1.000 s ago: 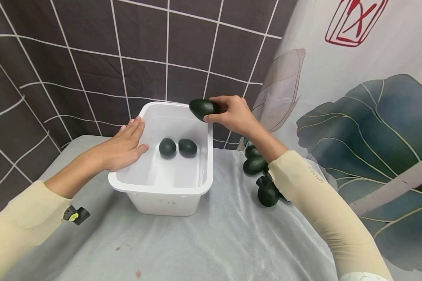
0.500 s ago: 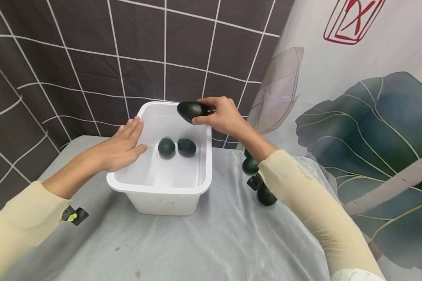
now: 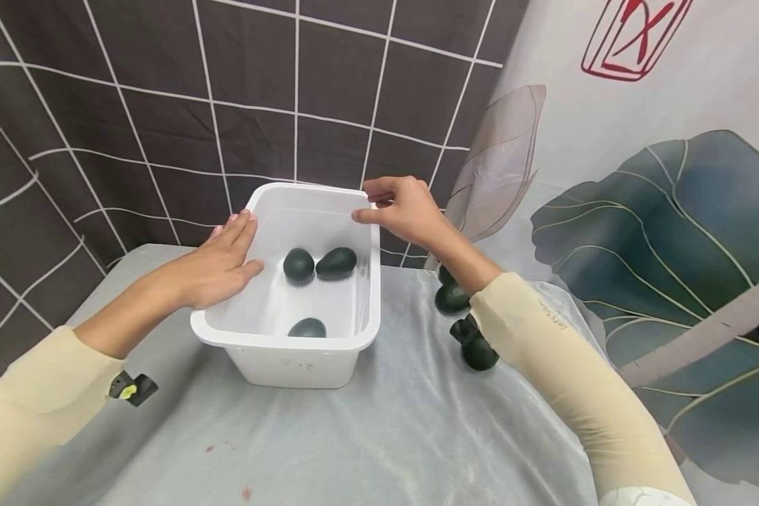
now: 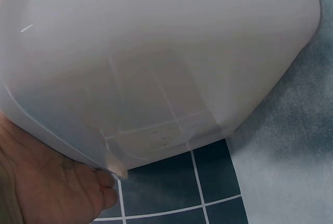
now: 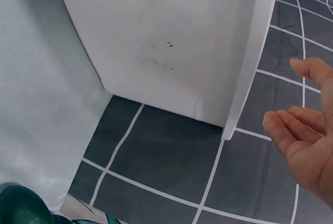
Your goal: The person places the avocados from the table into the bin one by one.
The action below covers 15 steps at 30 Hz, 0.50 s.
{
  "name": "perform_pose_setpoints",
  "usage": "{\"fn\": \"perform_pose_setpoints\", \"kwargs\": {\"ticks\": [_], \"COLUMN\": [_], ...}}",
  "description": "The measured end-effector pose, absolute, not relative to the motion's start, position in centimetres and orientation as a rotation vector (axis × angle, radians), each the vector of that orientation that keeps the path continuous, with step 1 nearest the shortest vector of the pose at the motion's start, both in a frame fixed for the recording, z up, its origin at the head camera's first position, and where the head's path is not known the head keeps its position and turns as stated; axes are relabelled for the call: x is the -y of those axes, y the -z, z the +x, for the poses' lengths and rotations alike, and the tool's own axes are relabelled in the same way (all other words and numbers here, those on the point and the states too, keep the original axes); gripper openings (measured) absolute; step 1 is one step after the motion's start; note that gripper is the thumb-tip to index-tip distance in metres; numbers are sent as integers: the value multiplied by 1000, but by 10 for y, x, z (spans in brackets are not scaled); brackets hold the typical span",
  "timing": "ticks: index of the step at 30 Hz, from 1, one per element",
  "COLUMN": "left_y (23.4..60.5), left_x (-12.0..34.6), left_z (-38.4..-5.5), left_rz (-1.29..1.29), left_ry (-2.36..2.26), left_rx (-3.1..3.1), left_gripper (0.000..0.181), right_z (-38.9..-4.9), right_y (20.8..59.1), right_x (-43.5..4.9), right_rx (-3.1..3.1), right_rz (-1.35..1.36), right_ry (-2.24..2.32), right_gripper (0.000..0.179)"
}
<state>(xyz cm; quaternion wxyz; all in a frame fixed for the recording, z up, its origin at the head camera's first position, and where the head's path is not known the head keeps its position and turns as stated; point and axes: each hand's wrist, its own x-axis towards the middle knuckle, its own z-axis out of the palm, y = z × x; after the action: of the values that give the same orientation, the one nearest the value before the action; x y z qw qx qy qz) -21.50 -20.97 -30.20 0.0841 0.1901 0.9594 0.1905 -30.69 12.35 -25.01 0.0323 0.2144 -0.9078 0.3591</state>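
A white plastic tub [image 3: 303, 363] stands on the cloth-covered table with three dark green avocados inside. Two of them, the left avocado [image 3: 299, 266] and the right avocado [image 3: 336, 263], lie side by side; the third avocado [image 3: 307, 328] is by the near wall, partly hidden by the rim. My left hand [image 3: 221, 267] rests with straight fingers on the tub's left rim. Above the tub's far right corner hovers my right hand [image 3: 398, 205], holding nothing; the right wrist view shows its thumb and fingers [image 5: 281, 130] parted beside the tub wall.
More avocados [image 3: 452, 299] lie on the table right of the tub, partly hidden by my right sleeve. A small black object [image 3: 462, 330] is among them. Behind the tub hangs a dark curtain [image 3: 247, 84] with white grid lines. Grey cloth [image 3: 329, 450] covers the table.
My right hand moved left over the tub and let go of its avocado. That avocado now lies in the tub, and the right one of the earlier two has turned. The left hand stayed put.
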Motion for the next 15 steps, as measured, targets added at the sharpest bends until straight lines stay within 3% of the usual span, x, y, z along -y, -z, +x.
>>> {"fn": "perform_pose_setpoints", "kwargs": {"ticks": [15], "left_y": [301], "left_x": [209], "left_z": [-214], "left_rz": [562], "left_ry": [-573], "left_rx": [-2860], "left_gripper": [85], "right_z": [-310], "right_y": [254], "right_x": [-136], "right_rx": [2787], "right_rz": [622], "right_ry": [-1111], "right_gripper": [62]}}
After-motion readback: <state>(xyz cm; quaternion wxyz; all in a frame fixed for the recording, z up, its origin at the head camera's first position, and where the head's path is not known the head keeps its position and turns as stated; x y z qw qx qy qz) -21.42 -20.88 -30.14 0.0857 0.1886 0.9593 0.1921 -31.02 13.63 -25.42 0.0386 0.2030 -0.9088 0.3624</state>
